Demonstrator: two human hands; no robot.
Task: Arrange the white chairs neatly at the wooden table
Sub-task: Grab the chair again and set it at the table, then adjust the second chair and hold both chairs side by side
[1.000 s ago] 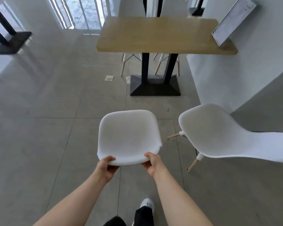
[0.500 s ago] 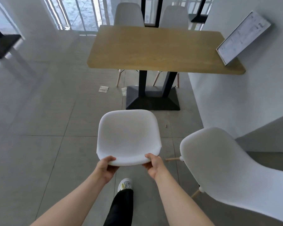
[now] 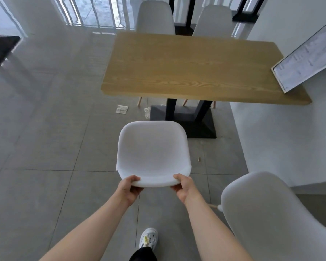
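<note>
Chair (image 3: 153,151) white — table (image 3: 192,68) light wood grain, black base (image 3: 188,117) — floor (image 3: 45,147) grey tile.

Arms: bare to the bottom edge of view, no sleeves, watch or bands showing
Left hand (image 3: 129,189): bare, no glove
Right hand (image 3: 183,188): bare, no glove
Shoe (image 3: 148,239): white sneaker, yellow accent on top
Trouser leg (image 3: 142,254): black

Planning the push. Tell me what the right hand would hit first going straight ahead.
The right hand grips the held chair, so the chair leads. Its front would probably reach the table's black base first, then the table edge; depth is unclear.
</note>
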